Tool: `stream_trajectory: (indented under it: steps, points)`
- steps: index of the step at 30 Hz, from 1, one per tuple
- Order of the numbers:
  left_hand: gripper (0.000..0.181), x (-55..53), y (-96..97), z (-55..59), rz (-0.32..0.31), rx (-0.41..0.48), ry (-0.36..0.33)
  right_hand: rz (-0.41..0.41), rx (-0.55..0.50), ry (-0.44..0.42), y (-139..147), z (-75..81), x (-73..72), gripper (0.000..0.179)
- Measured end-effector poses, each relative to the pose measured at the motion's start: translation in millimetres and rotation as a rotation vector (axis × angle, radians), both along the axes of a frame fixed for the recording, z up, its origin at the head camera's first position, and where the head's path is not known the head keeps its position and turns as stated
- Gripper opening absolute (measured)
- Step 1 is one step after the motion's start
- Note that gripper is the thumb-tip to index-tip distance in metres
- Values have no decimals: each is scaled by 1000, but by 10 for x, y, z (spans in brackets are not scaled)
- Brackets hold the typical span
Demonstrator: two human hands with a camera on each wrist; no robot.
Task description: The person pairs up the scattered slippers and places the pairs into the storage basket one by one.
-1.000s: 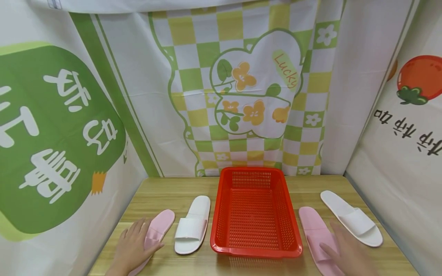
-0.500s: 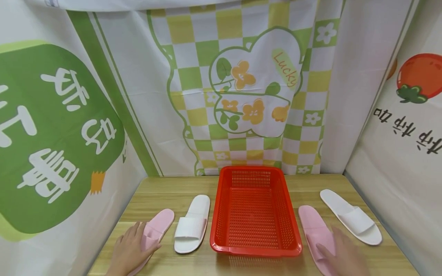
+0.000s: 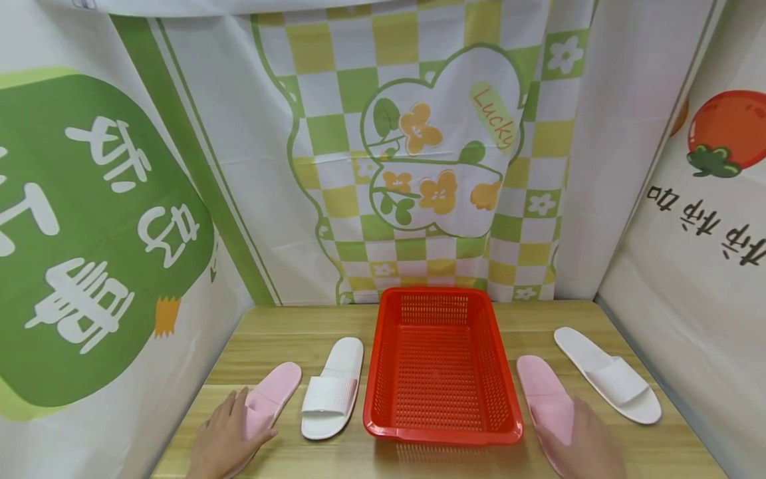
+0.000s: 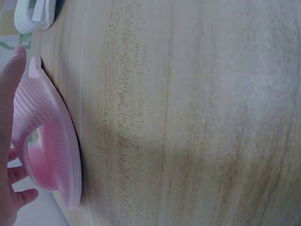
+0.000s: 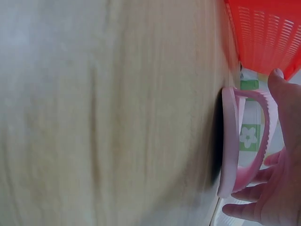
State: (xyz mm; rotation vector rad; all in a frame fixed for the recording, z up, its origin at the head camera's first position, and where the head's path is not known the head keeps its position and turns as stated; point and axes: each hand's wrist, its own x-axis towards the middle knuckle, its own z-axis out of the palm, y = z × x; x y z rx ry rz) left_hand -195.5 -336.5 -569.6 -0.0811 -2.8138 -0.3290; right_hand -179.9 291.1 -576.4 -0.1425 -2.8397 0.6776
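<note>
On the left of the table my left hand (image 3: 224, 432) is over a pink slipper (image 3: 276, 389), covering its heel side. The left wrist view has the thumb and spread fingers on either side of this slipper's ribbed strap (image 4: 40, 106), loosely bent. My right hand (image 3: 589, 442) is at the other pink slipper (image 3: 541, 382), right of the basket, and looks blurred in the head view. Its fingers (image 5: 249, 193) lie along one end of the slipper in the right wrist view, while the thumb stands apart at the other end.
A red plastic basket (image 3: 443, 436) stands mid-table between the pink slippers, with nothing in it. A white slipper (image 3: 332, 399) lies left of it, another white slipper (image 3: 616, 379) at the far right. Printed cloth (image 3: 335, 133) hangs behind the table and at both sides.
My right hand has moved slightly left over its pink slipper. The left hand has drawn back a little along its slipper. The slippers and basket keep their places.
</note>
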Motion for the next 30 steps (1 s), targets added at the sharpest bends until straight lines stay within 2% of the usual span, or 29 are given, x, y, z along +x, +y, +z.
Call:
stream_trajectory:
  steps: [2,8,13,15,21,27,30]
  points:
    - [107,-2,-4,-13,3,6,-8,4,4,5,-7,-8,-6,103]
    - [107,3,-17,-52,-3,18,42,19,-6,47,-13,-76,-24,104]
    - [107,21,-30,-66,-7,23,33,5,-5,-12,-29,-97,-15,112]
    - [108,18,-35,-71,-7,24,23,-4,-3,-29,-46,-95,-9,113]
    - [110,8,-52,-123,-11,44,7,-40,-3,-8,-74,-114,-3,115]
    - [110,1,-52,-167,1,54,18,-78,2,-6,-109,-131,-14,118]
    - [108,1,-43,-185,6,48,51,-95,7,2,-132,-129,-18,118]
